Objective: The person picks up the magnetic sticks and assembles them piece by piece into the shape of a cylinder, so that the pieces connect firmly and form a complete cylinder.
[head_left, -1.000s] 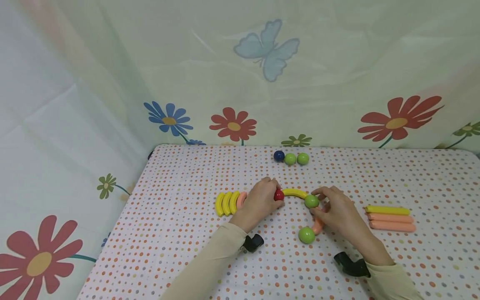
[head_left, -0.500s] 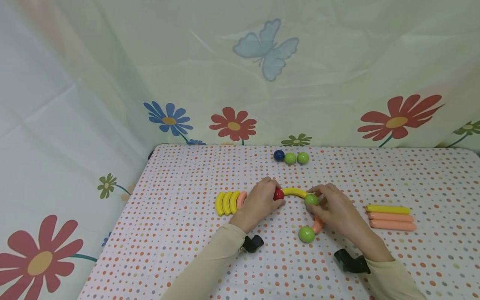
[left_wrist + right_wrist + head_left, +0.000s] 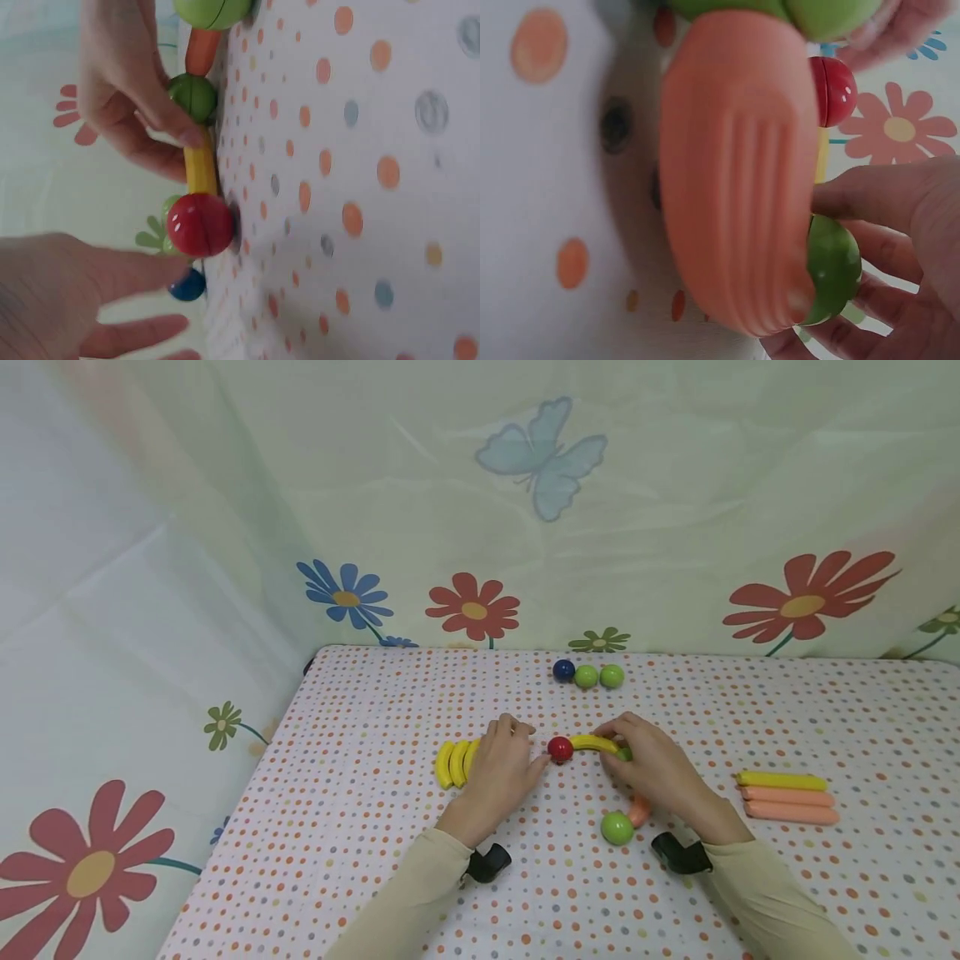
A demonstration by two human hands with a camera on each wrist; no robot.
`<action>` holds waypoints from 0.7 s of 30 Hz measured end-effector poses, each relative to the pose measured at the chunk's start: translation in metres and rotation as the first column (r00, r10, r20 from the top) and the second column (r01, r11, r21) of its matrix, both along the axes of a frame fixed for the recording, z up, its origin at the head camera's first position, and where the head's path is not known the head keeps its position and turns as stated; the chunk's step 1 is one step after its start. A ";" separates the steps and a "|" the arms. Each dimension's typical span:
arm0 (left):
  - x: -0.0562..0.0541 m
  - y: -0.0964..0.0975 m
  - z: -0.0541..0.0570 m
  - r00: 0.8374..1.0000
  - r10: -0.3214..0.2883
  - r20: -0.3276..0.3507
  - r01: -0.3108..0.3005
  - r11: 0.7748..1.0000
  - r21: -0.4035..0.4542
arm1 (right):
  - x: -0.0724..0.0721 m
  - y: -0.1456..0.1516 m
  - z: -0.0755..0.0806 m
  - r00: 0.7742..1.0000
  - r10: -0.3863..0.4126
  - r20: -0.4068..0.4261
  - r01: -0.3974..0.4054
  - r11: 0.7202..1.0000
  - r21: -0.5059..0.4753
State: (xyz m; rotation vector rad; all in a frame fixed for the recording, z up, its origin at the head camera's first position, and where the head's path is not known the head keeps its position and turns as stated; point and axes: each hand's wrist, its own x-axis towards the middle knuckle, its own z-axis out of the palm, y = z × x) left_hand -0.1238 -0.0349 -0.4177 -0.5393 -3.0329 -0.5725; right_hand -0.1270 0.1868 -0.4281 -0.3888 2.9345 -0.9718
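A chain of balls and curved sticks lies on the dotted tablecloth. Its red ball (image 3: 560, 749) joins a yellow curved stick (image 3: 588, 742), then a green ball (image 3: 193, 97), a salmon curved stick (image 3: 739, 172) and another green ball (image 3: 617, 828) at the near end. My right hand (image 3: 660, 768) pinches the yellow stick between thumb and fingers, close to the middle green ball, which it mostly covers in the head view. Just left of the red ball, my left hand (image 3: 498, 768) spreads its fingers and holds nothing. Its thumb points toward the ball; whether they touch I cannot tell.
Several yellow curved sticks (image 3: 452, 764) lie left, partly behind the left hand. Farther back sit a dark blue ball (image 3: 564, 671) and two green balls (image 3: 598, 677). To the right lie a yellow straight stick (image 3: 782, 781) and two salmon straight sticks (image 3: 791, 804).
My left hand has let go of the red ball and drawn back to the left. My right hand has shifted left, from the middle green ball onto the yellow curved stick.
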 end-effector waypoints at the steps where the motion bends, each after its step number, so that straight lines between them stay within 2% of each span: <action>1: 0.001 -0.003 0.001 1.000 0.019 -0.007 -0.020 1.000 -0.025 | 0.000 0.000 0.000 1.000 -0.007 0.005 0.007 1.000 0.011; 5: 0.002 -0.015 0.003 0.998 0.063 -0.004 -0.063 0.995 -0.080 | -0.002 0.001 0.000 0.999 -0.036 0.027 0.035 0.999 0.032; 10: 0.001 -0.027 0.002 0.995 0.051 0.080 -0.050 0.999 -0.011 | -0.002 0.001 0.000 0.997 -0.055 0.044 0.054 0.998 0.030; 16: -0.002 -0.032 0.002 0.992 0.060 0.113 -0.062 0.998 0.016 | 0.001 0.002 -0.001 0.996 -0.075 0.042 0.073 0.997 0.038; 21: -0.003 -0.028 0.002 0.986 0.041 0.164 -0.049 0.998 0.040 | 0.003 0.003 -0.002 0.995 -0.094 0.038 0.093 0.995 0.039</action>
